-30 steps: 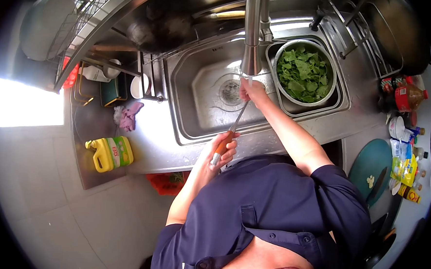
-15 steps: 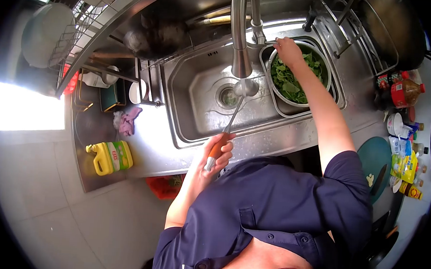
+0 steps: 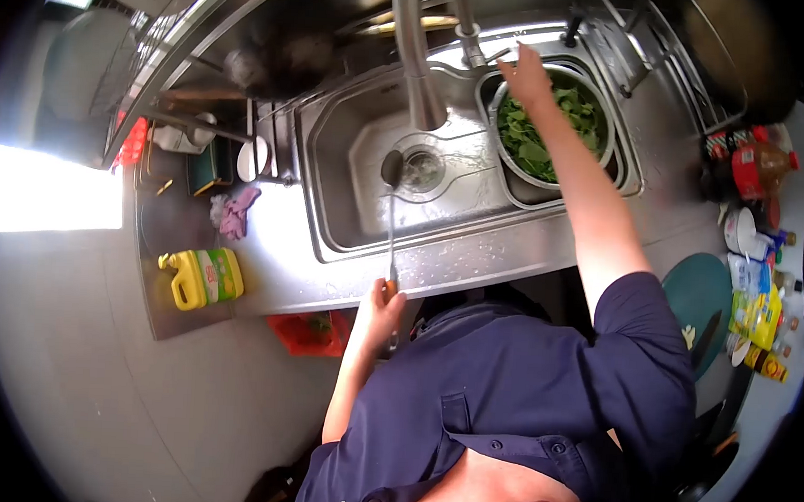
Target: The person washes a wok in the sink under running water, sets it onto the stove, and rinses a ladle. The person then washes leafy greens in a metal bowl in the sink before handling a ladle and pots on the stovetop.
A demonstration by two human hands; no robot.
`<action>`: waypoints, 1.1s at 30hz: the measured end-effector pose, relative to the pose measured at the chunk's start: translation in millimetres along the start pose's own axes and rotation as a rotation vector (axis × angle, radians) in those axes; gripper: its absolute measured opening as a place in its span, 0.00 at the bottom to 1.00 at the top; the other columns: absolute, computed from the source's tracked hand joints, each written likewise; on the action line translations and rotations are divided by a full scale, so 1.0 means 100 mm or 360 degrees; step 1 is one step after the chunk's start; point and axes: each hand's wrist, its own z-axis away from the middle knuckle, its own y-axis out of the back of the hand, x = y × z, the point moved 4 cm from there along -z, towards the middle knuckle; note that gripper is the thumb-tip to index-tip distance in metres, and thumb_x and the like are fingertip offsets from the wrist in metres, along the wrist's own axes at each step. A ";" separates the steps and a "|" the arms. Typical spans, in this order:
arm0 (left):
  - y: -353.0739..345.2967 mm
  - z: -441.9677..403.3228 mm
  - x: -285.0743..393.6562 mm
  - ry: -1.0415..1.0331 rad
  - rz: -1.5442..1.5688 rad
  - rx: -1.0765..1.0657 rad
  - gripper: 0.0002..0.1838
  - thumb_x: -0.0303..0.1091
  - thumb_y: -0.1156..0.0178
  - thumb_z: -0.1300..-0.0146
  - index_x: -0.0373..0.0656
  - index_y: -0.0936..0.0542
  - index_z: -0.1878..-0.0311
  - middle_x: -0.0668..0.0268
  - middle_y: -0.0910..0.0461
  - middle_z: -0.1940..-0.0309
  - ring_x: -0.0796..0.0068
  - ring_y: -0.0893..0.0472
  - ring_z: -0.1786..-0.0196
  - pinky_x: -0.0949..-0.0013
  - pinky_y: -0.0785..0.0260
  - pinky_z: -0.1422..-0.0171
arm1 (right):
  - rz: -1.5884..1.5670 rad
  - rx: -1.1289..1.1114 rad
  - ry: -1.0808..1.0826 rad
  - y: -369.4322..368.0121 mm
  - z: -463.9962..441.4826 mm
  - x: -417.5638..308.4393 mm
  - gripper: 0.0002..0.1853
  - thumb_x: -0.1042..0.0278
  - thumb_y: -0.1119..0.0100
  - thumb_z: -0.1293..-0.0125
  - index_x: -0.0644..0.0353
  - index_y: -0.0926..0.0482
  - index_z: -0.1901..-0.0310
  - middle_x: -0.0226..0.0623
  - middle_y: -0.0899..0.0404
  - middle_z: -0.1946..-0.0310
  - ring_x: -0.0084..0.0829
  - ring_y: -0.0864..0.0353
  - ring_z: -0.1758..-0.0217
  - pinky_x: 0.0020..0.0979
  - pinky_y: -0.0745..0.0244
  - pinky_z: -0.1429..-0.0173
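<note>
My left hand [image 3: 381,312] is wrapped round the brown handle of a long metal ladle [image 3: 393,170], whose bowl hangs over the sink [image 3: 351,180] beside the drain. Over the back rim of the metal bowl of green leaves [image 3: 553,136], my right hand [image 3: 526,76] is raised beside the faucet lever, fingers apart and nothing in them. The curved faucet [image 3: 414,61] stands above the sink basin, and no stream of water shows below its spout.
A yellow jug [image 3: 202,279] and a pink cloth [image 3: 233,213] lie on the left counter. Right of the sink are a green cutting board [image 3: 695,307] with a knife, and several bottles and packets. Racks stand behind at both sides.
The ladle has moved left and down, from under the faucet to beside the drain. My right hand went from under the faucet to its lever, then off it. The water stream has stopped.
</note>
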 end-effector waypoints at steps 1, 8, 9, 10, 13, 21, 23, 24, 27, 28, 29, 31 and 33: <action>0.08 0.02 0.00 -0.0228 -0.0602 0.0270 0.21 0.35 0.45 0.42 0.37 0.31 0.46 0.57 0.23 0.73 0.61 0.23 0.75 0.63 0.30 0.68 | -0.0168 -0.0218 -0.0074 0.18 0.20 -0.13 0.20 0.57 0.45 0.38 0.61 0.30 0.49 0.48 0.24 0.61 0.46 0.24 0.57 0.40 0.30 0.54; 0.40 0.02 -0.09 -0.1072 -0.1394 0.0438 0.29 0.27 0.45 0.47 0.37 0.35 0.39 0.49 0.25 0.54 0.50 0.23 0.55 0.55 0.29 0.52 | -0.0957 -0.1215 0.0048 1.14 2.56 -1.13 0.09 0.64 0.43 0.41 0.60 0.20 0.63 0.40 0.22 0.67 0.40 0.22 0.61 0.36 0.27 0.56; 0.38 0.03 -0.08 -0.1243 -0.1299 0.0326 0.30 0.25 0.44 0.48 0.36 0.36 0.39 0.48 0.26 0.54 0.49 0.23 0.55 0.55 0.29 0.52 | -0.0939 -0.1421 -0.0165 1.36 2.72 -1.24 0.09 0.64 0.44 0.40 0.59 0.20 0.64 0.41 0.21 0.67 0.41 0.23 0.60 0.36 0.28 0.55; 0.32 0.02 -0.06 -0.1565 -0.1195 0.0284 0.30 0.24 0.44 0.49 0.36 0.35 0.39 0.47 0.25 0.55 0.47 0.23 0.56 0.54 0.30 0.52 | -0.1034 -0.1377 -0.0120 1.47 2.89 -1.32 0.09 0.65 0.44 0.39 0.59 0.19 0.62 0.41 0.20 0.65 0.40 0.23 0.59 0.37 0.28 0.53; -0.12 -0.01 0.13 -0.1932 -0.0877 -0.0013 0.30 0.20 0.44 0.51 0.38 0.32 0.41 0.48 0.23 0.56 0.49 0.21 0.57 0.57 0.29 0.50 | -0.1088 -0.1151 -0.0135 1.91 3.12 -1.47 0.18 0.62 0.44 0.38 0.61 0.24 0.49 0.43 0.23 0.52 0.41 0.24 0.50 0.36 0.30 0.44; -1.91 1.08 1.22 -0.2972 -0.0644 -0.0955 0.36 0.27 0.34 0.51 0.36 0.39 0.38 0.52 0.22 0.60 0.55 0.20 0.66 0.61 0.25 0.60 | -0.1547 0.0333 -0.1078 3.29 3.59 -1.22 0.12 0.70 0.46 0.34 0.64 0.30 0.51 0.37 0.23 0.57 0.26 0.24 0.53 0.28 0.28 0.49; -2.15 1.67 1.42 -0.3083 -0.0619 -0.1303 0.38 0.29 0.32 0.53 0.35 0.39 0.39 0.51 0.24 0.57 0.56 0.22 0.64 0.63 0.26 0.57 | -0.1479 0.0766 -0.1009 3.80 3.79 -1.01 0.09 0.73 0.48 0.34 0.63 0.30 0.54 0.35 0.22 0.60 0.25 0.23 0.57 0.28 0.26 0.51; -2.23 1.90 1.48 -0.3043 -0.0564 -0.1505 0.37 0.28 0.32 0.53 0.34 0.38 0.39 0.51 0.25 0.54 0.56 0.22 0.62 0.63 0.26 0.56 | -0.1390 0.0873 -0.1072 4.20 3.84 -0.99 0.07 0.72 0.49 0.33 0.61 0.30 0.56 0.36 0.22 0.64 0.26 0.21 0.60 0.28 0.25 0.54; -2.45 2.13 1.49 -0.3091 -0.0342 -0.1648 0.32 0.25 0.33 0.52 0.37 0.34 0.42 0.53 0.28 0.50 0.60 0.23 0.60 0.65 0.27 0.56 | -0.1429 0.1489 -0.1278 5.31 4.20 -0.78 0.09 0.64 0.53 0.32 0.62 0.31 0.61 0.40 0.24 0.72 0.32 0.21 0.67 0.31 0.25 0.57; -2.53 2.08 1.46 -0.3050 -0.0353 -0.1626 0.31 0.24 0.34 0.52 0.38 0.34 0.42 0.54 0.28 0.50 0.61 0.23 0.60 0.65 0.27 0.56 | -0.1287 0.1653 -0.1406 5.64 4.39 -0.58 0.09 0.65 0.52 0.33 0.63 0.30 0.63 0.39 0.26 0.74 0.30 0.25 0.72 0.31 0.27 0.60; -2.65 1.97 1.41 -0.2918 -0.0417 -0.1587 0.30 0.23 0.36 0.50 0.38 0.34 0.42 0.55 0.28 0.50 0.63 0.23 0.60 0.66 0.27 0.56 | -0.1224 0.1758 -0.1278 5.91 4.62 -0.39 0.10 0.65 0.51 0.34 0.64 0.29 0.66 0.38 0.27 0.75 0.29 0.27 0.71 0.31 0.29 0.62; -2.80 1.72 1.35 -0.2625 -0.0488 -0.1554 0.26 0.22 0.37 0.48 0.38 0.31 0.45 0.56 0.28 0.52 0.67 0.23 0.62 0.69 0.27 0.58 | -0.1503 0.2005 -0.1137 6.37 4.90 -0.17 0.10 0.65 0.49 0.35 0.65 0.28 0.63 0.36 0.27 0.74 0.29 0.27 0.69 0.30 0.29 0.62; -2.82 1.52 1.36 -0.2421 -0.0516 -0.1440 0.22 0.24 0.38 0.47 0.39 0.29 0.47 0.58 0.28 0.53 0.67 0.22 0.64 0.68 0.26 0.60 | -0.1774 0.1829 -0.0969 6.75 5.22 0.15 0.10 0.66 0.45 0.37 0.65 0.26 0.63 0.38 0.24 0.70 0.31 0.25 0.66 0.32 0.28 0.60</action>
